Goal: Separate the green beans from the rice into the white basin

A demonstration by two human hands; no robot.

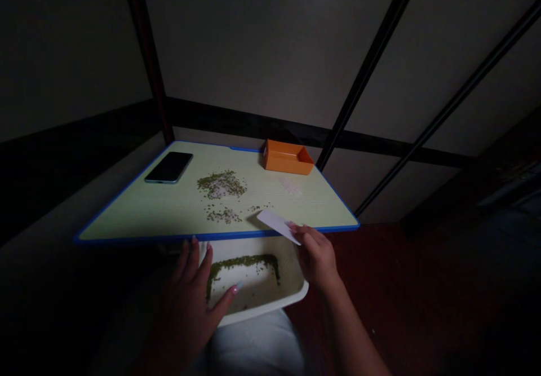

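My right hand (315, 252) grips a white card (275, 222), tilted over the near edge of the low table (139, 218). With its fingers spread, my left hand (192, 291) rests at the left side of a white plastic tub (293, 294) on my lap. Inside the tub, small green grains (245, 261) line the far and side walls. On the tabletop lies a pile of green grains mixed with whitish ones (222, 184). A smaller scatter of the mix (224, 215) is nearer to me, left of the card.
An orange open box (287, 159) stands at the table's back right, with a small patch of white grains (290, 186) in front of it. A phone (169, 167) lies at the back left. Behind the table rises a panelled wall (253, 43).
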